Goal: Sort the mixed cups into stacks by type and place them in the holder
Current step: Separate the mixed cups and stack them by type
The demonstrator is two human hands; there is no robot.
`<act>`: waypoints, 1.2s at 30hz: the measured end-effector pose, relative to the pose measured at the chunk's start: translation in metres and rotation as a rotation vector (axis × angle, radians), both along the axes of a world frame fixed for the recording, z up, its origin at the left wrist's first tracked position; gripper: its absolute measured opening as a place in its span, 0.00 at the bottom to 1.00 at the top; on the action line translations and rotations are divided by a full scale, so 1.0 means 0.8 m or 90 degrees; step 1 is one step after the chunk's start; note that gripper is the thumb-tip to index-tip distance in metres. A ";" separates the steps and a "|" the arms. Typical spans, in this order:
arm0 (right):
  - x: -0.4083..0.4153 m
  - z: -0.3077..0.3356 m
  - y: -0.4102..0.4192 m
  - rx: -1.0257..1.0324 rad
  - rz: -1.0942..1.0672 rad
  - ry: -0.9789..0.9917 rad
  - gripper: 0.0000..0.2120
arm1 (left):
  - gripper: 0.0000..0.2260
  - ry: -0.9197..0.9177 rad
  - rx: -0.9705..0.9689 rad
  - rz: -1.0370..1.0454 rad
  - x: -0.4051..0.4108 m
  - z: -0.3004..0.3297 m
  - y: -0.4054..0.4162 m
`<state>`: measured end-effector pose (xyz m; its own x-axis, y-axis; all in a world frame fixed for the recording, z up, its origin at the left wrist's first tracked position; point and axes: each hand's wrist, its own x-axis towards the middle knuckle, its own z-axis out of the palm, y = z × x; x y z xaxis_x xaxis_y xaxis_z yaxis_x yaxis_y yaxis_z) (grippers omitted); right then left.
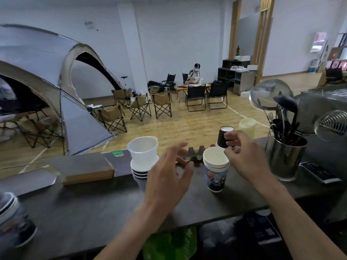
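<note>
A mixed stack of cups (143, 160) stands on the dark counter, a clear plastic cup on top of white cups with black stripes. My left hand (169, 177) hovers just right of it, fingers spread, holding nothing. A stack of printed blue paper cups (216, 171) stands right of centre. Behind it a black cup (223, 136) stands upright near the cardboard cup holder (197, 150). My right hand (244, 152) is beside the black cup with thumb and fingers apart, close to it but not gripping. A pale yellow cup (247, 127) stands further back.
A steel utensil pot (287, 158) with ladles stands at the right. A wooden-edged box (88, 170) lies at the left, and another printed cup stack (13, 218) sits at the near left edge. A wire strainer (332, 124) is far right.
</note>
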<state>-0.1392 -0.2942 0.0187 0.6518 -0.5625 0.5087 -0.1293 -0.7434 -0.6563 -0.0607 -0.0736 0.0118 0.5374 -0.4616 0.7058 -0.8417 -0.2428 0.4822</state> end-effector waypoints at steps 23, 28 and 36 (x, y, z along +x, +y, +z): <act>0.057 0.107 0.128 -0.090 0.197 -0.129 0.35 | 0.27 0.011 -0.100 0.133 0.062 0.090 0.064; 0.045 0.046 0.101 -0.057 0.131 0.019 0.34 | 0.26 0.033 0.074 0.100 0.072 0.048 0.036; 0.053 -0.087 0.107 0.091 0.149 0.109 0.31 | 0.26 -0.045 0.406 0.174 0.102 -0.013 0.027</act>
